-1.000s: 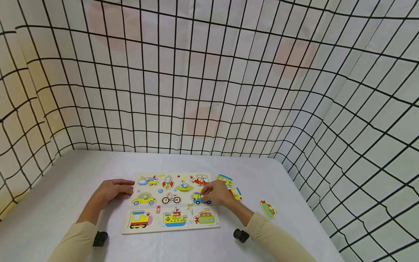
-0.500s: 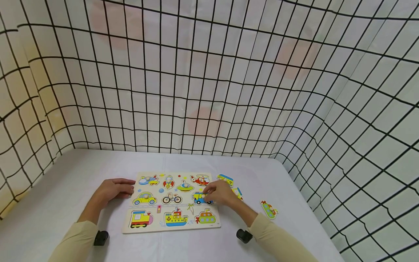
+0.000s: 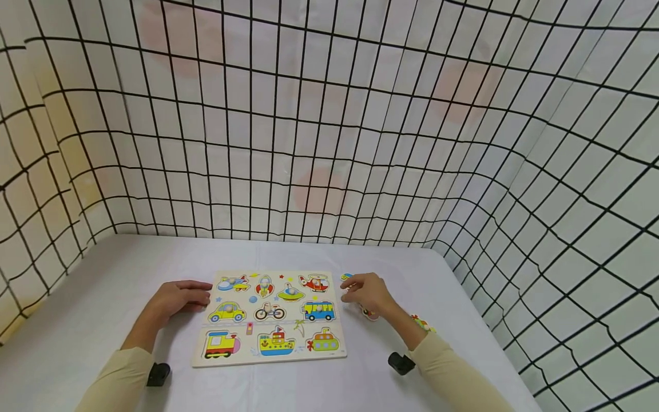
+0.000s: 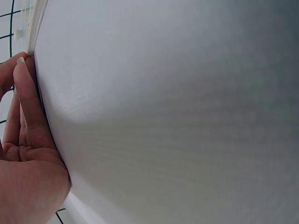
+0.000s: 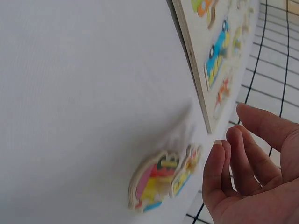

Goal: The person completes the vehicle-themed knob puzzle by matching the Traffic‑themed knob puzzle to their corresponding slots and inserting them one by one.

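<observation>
A wooden peg-puzzle board (image 3: 288,274) with vehicle pictures lies flat on the table. My left hand (image 3: 177,297) rests by its left edge; in the left wrist view, fingertips (image 4: 21,63) touch the board's side. My right hand (image 3: 369,294) hovers right of the board, fingers bent and apart, holding nothing. Under and beside it lie a train piece (image 5: 152,182) and a yellow-and-blue piece (image 5: 187,170), mostly covered by the hand in the head view. The blue bus piece (image 3: 318,311) sits in the board's right side.
A green submarine piece (image 3: 422,323) lies farther right, partly hidden by my right forearm. White cloth covers the table (image 3: 288,389). Black grid netting (image 3: 319,143) over white sheeting stands around the back and sides. A black wrist camera (image 3: 401,363) sits under the right wrist.
My right hand has let go of the bus piece's knob and moved right, over the loose pieces. The bus stays in the board. My left hand keeps its place.
</observation>
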Tool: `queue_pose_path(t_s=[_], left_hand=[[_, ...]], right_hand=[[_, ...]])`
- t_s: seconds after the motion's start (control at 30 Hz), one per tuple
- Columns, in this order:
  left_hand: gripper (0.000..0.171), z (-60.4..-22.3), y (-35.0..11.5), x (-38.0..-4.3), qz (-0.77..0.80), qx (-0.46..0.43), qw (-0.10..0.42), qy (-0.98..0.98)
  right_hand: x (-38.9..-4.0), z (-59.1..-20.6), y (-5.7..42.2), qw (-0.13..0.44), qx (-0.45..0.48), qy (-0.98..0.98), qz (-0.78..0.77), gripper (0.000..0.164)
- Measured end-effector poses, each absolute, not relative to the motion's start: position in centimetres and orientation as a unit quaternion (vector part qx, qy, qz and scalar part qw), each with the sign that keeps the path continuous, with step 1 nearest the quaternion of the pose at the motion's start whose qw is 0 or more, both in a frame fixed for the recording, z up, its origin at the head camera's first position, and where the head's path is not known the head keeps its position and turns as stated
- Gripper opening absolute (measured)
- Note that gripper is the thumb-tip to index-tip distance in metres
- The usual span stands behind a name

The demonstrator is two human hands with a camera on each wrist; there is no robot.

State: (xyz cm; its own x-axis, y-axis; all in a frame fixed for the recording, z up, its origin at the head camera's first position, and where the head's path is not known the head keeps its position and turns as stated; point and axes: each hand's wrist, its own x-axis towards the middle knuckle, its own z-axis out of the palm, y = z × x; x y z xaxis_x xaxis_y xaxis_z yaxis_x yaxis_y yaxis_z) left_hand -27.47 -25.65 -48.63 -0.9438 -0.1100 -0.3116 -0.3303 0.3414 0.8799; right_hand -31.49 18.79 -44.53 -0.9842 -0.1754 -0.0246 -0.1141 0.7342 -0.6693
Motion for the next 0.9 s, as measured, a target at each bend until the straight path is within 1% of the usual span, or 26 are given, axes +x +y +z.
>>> queue_pose_path(t_s=[0.23,0.43,0.6,0.9], left_hand=[[0.056,-48.9,-25.8,-27.5,0.555,-0.141,0.098,0.814],[0.056,-49.1,-25.8,-27.5,0.561,-0.142,0.098,0.81],[0.055,-49.0,-25.8,-27.4,0.56,-0.143,0.099,0.81],[0.055,-48.9,-25.7,-27.4,0.56,-0.14,0.099,0.811]], right_hand=[[-32.0,-43.7,21.4,0.029,-0.035,0.933,-0.357,0.024],[-32.0,-44.5,23.1,0.028,-0.002,0.935,-0.354,0.02],[-31.7,-45.1,24.1,0.028,0.008,0.934,-0.356,0.019],[-31.4,-46.3,25.1,0.053,0.018,0.929,-0.366,0.02]])
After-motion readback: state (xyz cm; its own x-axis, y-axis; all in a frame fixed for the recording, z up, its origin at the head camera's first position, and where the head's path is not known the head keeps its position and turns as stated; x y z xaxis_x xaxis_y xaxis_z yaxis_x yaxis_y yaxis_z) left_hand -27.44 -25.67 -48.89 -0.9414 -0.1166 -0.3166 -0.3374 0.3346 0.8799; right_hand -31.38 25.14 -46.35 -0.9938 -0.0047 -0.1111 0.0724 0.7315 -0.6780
